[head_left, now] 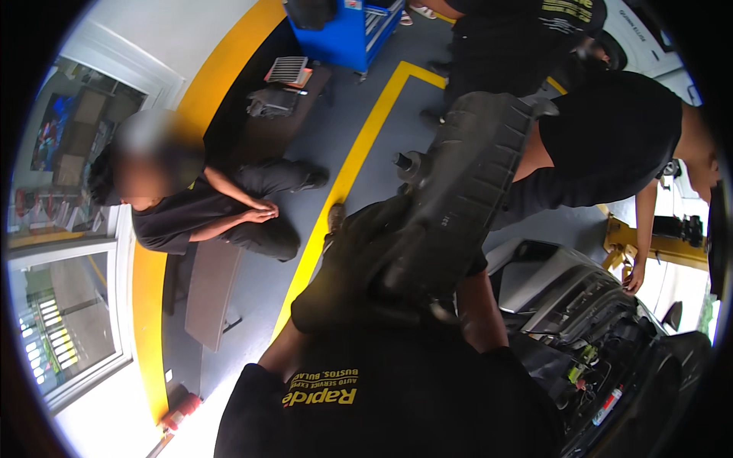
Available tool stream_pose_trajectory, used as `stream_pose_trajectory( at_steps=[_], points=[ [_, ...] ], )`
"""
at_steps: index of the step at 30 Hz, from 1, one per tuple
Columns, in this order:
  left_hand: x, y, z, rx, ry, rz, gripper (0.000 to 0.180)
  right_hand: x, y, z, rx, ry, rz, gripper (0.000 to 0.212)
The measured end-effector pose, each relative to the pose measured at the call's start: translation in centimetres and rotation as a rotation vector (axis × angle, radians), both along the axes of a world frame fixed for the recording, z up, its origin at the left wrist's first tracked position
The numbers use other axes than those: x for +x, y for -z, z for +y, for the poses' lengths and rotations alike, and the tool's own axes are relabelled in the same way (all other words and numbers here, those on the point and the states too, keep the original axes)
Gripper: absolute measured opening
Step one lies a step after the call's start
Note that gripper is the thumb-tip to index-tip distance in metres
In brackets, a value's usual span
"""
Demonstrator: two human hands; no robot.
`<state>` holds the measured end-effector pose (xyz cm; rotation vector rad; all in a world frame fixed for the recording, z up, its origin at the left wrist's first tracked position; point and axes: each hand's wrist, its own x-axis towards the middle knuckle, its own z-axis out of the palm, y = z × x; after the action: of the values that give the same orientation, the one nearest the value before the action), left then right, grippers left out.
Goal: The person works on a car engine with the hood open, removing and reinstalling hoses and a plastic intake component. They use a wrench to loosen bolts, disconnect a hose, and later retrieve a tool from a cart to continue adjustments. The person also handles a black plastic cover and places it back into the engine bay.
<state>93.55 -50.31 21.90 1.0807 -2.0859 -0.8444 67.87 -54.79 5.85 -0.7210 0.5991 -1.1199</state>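
A long black ribbed radiator tank [473,175] rises close in front of me, tilted to the right at its top. On its left side sticks out a short round neck [412,166]. My left hand [355,256], in a dark glove, is closed on the lower left of the radiator; its fingers blend into the dark shape. My right forearm [481,309] runs up to the radiator's lower right side. There the gloved right hand [478,263] grips it, mostly hidden behind the part.
A seated person [183,198] is at the left, beside a brown bench [210,294]. Two people [611,145] [519,46] in black bend over at the upper right. A car with its engine bay [580,359] exposed stands at the lower right. A blue tool cabinet [336,34] stands at the far end.
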Motion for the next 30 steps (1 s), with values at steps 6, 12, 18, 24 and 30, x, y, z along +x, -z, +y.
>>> stream_pose_trajectory(
  at_steps=[6, 12, 18, 24, 30],
  points=[
    [-0.4, 2.8, -2.1, 0.175, -0.108, 0.49, 0.079, -0.4, -0.6, -0.7, 0.016, 0.061, 0.057, 0.039],
    [-3.4, 0.6, -5.0, 0.368, -0.314, 0.915, 0.024, -3.4, -3.9, -0.7, -0.141, -0.099, 0.621, 0.027],
    [-5.2, 3.0, -6.4, 0.331, -0.493, 0.817, 0.016, -2.4, -6.5, 0.3, -0.336, 0.103, 1.002, 0.028],
    [-4.3, 5.0, -8.6, 0.43, -0.536, 0.773, 0.035, -2.9, -9.3, 0.1, -0.166, 0.042, 0.962, 0.029],
    [-4.7, 5.7, -6.9, 0.385, -0.344, 0.776, 0.063, -2.9, -9.9, -0.6, -0.05, 0.235, 1.06, 0.025]
  ],
)
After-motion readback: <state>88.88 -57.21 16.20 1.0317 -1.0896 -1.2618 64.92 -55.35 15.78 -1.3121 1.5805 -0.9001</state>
